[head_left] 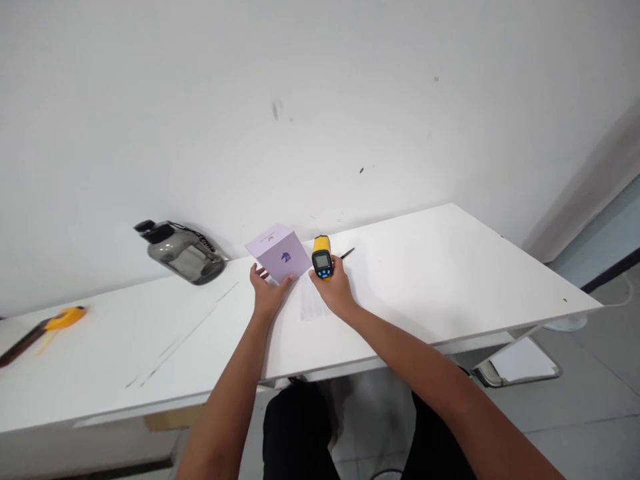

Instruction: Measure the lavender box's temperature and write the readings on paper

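Two Hands at Work: Lilac Box on One Side, Yellow Thermometer on the Other

From the head view, I see the lilac box (286, 257) near the middle of the frame, tilted, with a dark blue emblem on its near face. The left hand (270, 295) has it by the lower left part, thumb against the near face and the other fingers spread at the left side. Whether the box rests on the desk (425, 267), I cannot tell.

Just right of it, the right hand (337, 287) has its fingers wrapped around the yellow thermometer (323, 257), its small screen and blue buttons facing the wearer. The grip itself is hidden by the hand.

I would judge the box light and fairly stiff, probably smooth card that could slide or dent at the corners; opposite sides, low down, look the best hold. The thermometer seems to be hard plastic, light but top-heavy, and safest held around its handle, clear of the screen.

A dark pen (347, 253) lies just beyond the right hand, and a pale printed sheet (314, 305) lies between the forearms. Well apart, left of centre, stands a grey bottle (187, 255); a blurred yellow tool (65, 318) lies at the far left.
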Available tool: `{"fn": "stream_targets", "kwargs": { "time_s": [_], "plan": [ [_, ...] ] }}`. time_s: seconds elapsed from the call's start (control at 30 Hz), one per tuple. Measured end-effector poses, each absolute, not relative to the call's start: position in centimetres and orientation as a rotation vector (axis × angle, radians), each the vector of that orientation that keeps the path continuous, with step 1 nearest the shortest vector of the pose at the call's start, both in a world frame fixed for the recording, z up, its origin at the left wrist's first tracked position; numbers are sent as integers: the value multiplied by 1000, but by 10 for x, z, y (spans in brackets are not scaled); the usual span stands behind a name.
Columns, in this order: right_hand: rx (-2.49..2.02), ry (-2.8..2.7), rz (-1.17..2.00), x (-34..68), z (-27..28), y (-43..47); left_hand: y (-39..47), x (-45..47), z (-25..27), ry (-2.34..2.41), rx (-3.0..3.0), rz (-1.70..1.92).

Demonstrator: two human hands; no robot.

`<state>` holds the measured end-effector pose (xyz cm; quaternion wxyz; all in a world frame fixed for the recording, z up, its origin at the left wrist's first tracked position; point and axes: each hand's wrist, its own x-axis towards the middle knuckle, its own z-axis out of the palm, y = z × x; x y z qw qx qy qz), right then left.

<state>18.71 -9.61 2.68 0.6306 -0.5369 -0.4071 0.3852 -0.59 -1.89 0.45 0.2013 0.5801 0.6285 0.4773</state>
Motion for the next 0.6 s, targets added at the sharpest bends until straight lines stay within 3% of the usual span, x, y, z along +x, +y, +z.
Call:
{"fn": "stream_targets", "kwargs": {
  "time_s": [0.33,0.6],
  "plan": [
    [-971,-833,892,178,29,-100,-68,1,1,1848,1519,1142],
    [-892,-1023,800,182,25,-109,-144,9,-12,1905,1885,903]
  ]
}}
